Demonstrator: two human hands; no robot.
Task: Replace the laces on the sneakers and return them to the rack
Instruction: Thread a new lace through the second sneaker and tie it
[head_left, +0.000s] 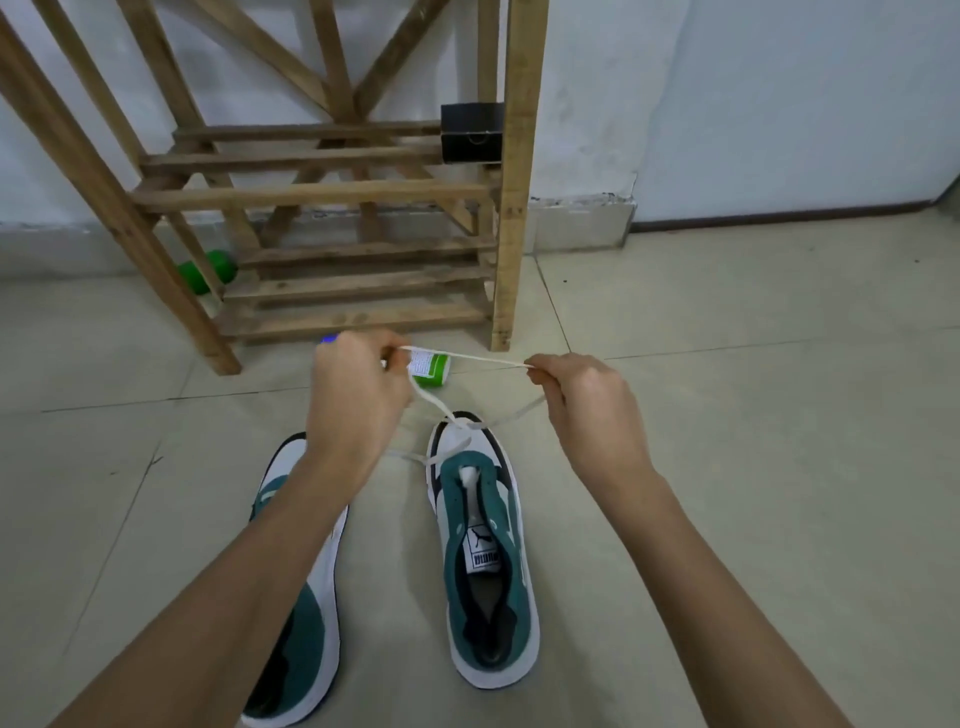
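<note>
A plain home corner — tiled floor (727, 415), white wall (779, 104), rough wooden shoe rack (332, 197).

Looks forward and down from the head — wide-angle, close over both forearms (234, 571) and the sneakers (452, 571) on the tiled floor (753, 467). Reaches ahead to the wooden rack (311, 197) and white wall (779, 104) behind it.

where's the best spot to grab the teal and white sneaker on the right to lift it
Probably the heel collar of the teal and white sneaker, grip coming from above on the near side: its opening faces up and the heel points toward the person. The flat white lace is threaded only at the toe end, leaving the heel free.
</note>
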